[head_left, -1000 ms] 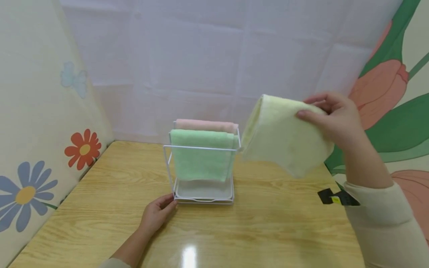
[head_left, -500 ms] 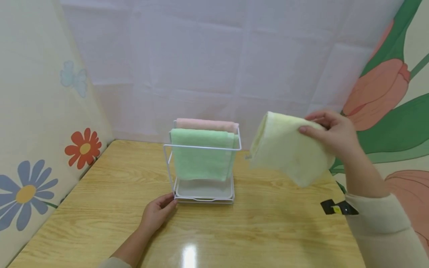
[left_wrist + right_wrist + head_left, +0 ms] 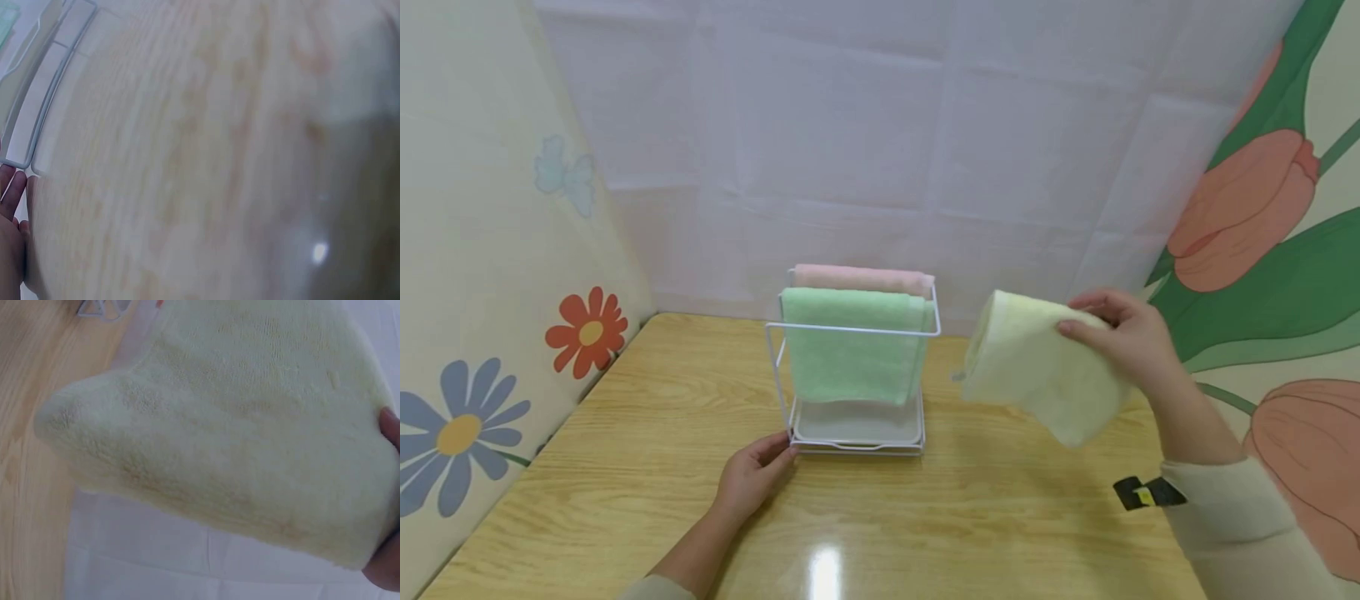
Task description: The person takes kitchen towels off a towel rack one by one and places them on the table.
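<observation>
My right hand [image 3: 1123,342] pinches a folded pale yellow towel [image 3: 1037,358] near its upper right edge, thumb on the near side. The towel hangs in the air to the right of a white wire rack [image 3: 853,331], and it fills most of the right wrist view, soft and fluffy [image 3: 237,425]. Over the rack's bars hang a mint green towel [image 3: 853,350] and, behind it, a pink towel [image 3: 861,279], mostly hidden. My left hand [image 3: 751,477] lies on the table and grips the rack's front left bottom corner with its fingertips, also seen in the left wrist view.
A white tray [image 3: 857,425] sits in the rack's base. The rack stands on a wood-grain table [image 3: 1000,517] with a white cloth backdrop [image 3: 820,150] behind it. Flower-patterned panels flank both sides. A black strap [image 3: 1150,493] hangs at my right sleeve.
My right hand has lowered with the yellow towel, which first moved right, away from the rack. My left hand stays at the rack's corner, and the rack has not moved.
</observation>
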{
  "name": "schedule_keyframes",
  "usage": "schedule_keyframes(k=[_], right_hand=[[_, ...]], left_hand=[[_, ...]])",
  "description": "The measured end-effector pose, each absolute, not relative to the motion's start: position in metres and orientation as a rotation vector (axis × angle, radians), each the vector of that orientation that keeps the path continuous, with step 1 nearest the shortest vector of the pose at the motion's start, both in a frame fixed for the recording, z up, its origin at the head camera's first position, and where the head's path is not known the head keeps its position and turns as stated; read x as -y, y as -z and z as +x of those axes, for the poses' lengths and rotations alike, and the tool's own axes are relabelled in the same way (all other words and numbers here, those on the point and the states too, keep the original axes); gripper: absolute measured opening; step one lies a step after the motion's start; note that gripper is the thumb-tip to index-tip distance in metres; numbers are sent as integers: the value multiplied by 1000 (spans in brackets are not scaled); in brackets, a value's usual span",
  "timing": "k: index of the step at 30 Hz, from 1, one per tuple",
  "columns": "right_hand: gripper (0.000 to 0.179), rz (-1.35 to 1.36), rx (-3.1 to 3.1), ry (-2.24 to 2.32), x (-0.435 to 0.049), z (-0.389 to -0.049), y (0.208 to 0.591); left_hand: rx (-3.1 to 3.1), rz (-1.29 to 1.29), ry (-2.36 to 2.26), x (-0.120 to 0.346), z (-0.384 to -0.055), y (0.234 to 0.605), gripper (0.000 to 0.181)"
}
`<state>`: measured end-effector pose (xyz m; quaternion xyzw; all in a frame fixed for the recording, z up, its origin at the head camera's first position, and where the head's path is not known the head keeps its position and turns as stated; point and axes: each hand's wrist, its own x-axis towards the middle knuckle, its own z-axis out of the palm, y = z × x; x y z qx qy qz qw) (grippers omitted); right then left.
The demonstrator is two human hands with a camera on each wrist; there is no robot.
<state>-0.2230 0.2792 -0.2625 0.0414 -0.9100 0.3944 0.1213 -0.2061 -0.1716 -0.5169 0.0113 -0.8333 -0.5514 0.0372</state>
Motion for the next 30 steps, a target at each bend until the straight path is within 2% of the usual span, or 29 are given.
schedule_keyframes(k=[11,30], right_hand=[[46,99,2707,-1153,-279,-221,288],[34,208,2652,-1328,-266,-209,326]], left_hand=[[2547,29,1708,171,-208,519,37],[2542,17,1694,172,-208,519,37]])
